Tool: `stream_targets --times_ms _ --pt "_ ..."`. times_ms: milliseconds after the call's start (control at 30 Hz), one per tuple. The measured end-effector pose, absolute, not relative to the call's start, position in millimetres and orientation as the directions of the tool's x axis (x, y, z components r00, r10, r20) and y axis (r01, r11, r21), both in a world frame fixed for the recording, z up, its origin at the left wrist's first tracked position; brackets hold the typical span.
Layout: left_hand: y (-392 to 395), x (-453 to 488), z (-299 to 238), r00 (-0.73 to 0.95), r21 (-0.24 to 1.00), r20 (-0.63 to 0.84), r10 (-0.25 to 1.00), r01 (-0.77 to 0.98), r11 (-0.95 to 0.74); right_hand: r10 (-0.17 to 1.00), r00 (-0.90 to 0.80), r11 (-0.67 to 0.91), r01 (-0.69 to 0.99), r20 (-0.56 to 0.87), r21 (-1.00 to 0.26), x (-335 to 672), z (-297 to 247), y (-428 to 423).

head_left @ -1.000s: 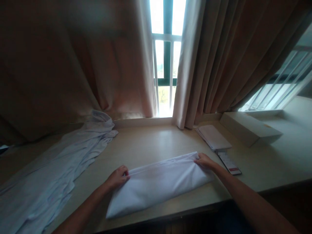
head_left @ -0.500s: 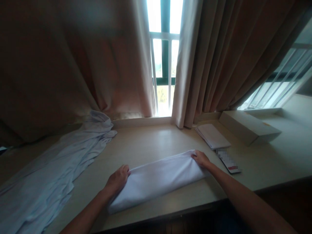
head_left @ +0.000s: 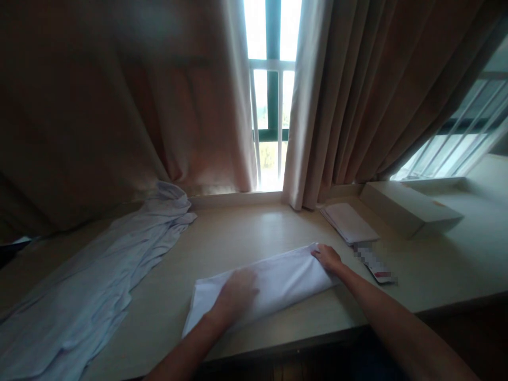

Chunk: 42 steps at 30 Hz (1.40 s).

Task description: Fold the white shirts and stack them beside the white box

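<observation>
A white cloth (head_left: 283, 280), folded into a long strip, lies slanted on the pale table (head_left: 262, 227) in front of me. My right hand (head_left: 327, 257) grips its far right corner, thumb and fingers closed on the fabric. Over the left half of the strip is my left hand (head_left: 240, 288), smeared by motion. Its fingers are too blurred to show whether they hold or only touch the cloth. The strip's left end shows uncovered beside that wrist.
Crumpled light cloth (head_left: 107, 270) spreads along the left side. At the right are a folded white cloth (head_left: 351, 223), a flat phone-like item (head_left: 375, 264), partly pixelated, and a pale box (head_left: 413, 209). Brown curtains (head_left: 337, 106) hang behind, beside a barred window (head_left: 272, 100).
My left hand has let go of the strip's left corner and moved right, over the cloth. My right hand keeps its grip on the right corner. The view has shifted slightly.
</observation>
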State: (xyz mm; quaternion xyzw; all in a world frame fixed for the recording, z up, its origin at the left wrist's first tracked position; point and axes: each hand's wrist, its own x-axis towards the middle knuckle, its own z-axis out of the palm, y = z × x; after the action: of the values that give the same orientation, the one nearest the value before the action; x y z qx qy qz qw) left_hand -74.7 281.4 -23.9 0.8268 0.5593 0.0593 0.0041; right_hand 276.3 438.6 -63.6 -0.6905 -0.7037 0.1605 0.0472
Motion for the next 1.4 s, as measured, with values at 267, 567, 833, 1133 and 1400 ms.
stream_targets --times_ms 267,567,833,1133,1400 --pt "271 -7 -72 0.382 0.169 0.1 0.919 0.904 -0.394 0.983 -0.029 -0.025 0.956 -0.18 -0.294 284 -69 449" --pt "271 -14 -90 0.337 0.076 0.191 0.922 0.931 -0.356 0.976 0.055 -0.115 0.953 -0.213 -0.281 281 -65 455" --pt "272 -10 -90 0.331 0.044 0.216 0.919 0.937 -0.348 0.934 -0.159 0.245 0.936 0.321 -0.251 225 -35 389" --pt "271 -5 -87 0.375 -0.022 0.182 0.909 0.926 -0.378 0.812 -0.543 0.583 0.739 0.213 -0.336 153 -83 288" --pt "273 -4 -88 0.325 0.045 0.185 0.927 0.94 -0.339 0.863 -0.481 0.505 0.835 0.157 -0.219 247 -91 323"
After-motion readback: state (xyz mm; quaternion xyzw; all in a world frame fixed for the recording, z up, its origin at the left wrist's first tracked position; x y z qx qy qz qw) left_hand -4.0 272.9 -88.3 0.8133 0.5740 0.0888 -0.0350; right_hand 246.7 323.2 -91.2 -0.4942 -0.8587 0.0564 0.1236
